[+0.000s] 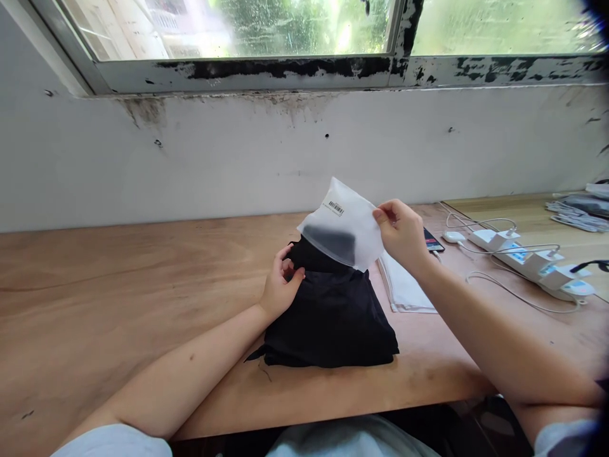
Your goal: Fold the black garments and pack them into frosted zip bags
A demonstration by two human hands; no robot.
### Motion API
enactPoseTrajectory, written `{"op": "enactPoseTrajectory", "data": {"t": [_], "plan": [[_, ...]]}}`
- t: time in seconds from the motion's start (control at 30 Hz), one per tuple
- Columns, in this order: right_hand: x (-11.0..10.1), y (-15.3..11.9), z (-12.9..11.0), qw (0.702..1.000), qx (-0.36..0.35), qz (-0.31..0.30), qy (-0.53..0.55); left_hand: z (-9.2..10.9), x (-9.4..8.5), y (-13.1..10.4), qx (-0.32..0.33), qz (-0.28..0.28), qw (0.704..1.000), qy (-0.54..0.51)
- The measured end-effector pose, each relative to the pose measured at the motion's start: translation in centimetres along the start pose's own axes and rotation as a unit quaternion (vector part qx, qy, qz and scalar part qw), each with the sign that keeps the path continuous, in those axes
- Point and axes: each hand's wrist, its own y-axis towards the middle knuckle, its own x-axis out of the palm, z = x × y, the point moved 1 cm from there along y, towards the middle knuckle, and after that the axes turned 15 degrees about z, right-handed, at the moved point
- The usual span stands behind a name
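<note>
Black folded cloth [333,324] lies near the table's front edge, with a narrower black part at its top. My left hand [280,282] pinches the upper left edge of this cloth between thumb and fingers. Above it is a frosted white plastic bag [349,222] with a barcode label and something dark showing inside its lower part. My right hand [399,231] grips the bag's right edge, fingers closed. The bag's lower edge overlaps the top of the black cloth.
Flat white bags [404,285] lie under my right forearm, beside a phone [432,241]. Farther right are a white power strip [533,266] with plugs and cables, and a grey-white pile [580,209]. The wooden table [118,285] meets a white wall below a window.
</note>
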Motion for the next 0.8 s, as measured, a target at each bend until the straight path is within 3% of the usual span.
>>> {"op": "enactPoseTrajectory", "data": {"t": [0.07,0.27,0.4,0.5,0.67,0.8], "plan": [[-0.9,1.0,1.3,0.998,0.009,-0.005,-0.061,0.1,-0.2,0.0,0.026,0.006,0.999,0.039],[-4.7,2.8,6.2,0.964,0.106,-0.096,-0.226,0.8,-0.3,0.5,0.081,-0.032,0.984,0.157],[-7.0,1.2,8.6,0.946,0.143,-0.081,-0.279,1.0,-0.5,0.7,0.101,-0.022,0.981,0.162],[-7.8,-1.2,10.2,0.926,0.156,-0.134,-0.316,1.1,-0.8,0.7,0.120,-0.002,0.982,0.148],[-8.6,-4.6,11.8,0.889,0.107,-0.229,-0.383,1.5,-1.0,0.7,0.128,0.012,0.984,0.126],[-7.9,-5.5,10.8,0.873,-0.002,-0.243,-0.423,2.0,-0.9,0.5,0.133,0.003,0.984,0.115]]}}
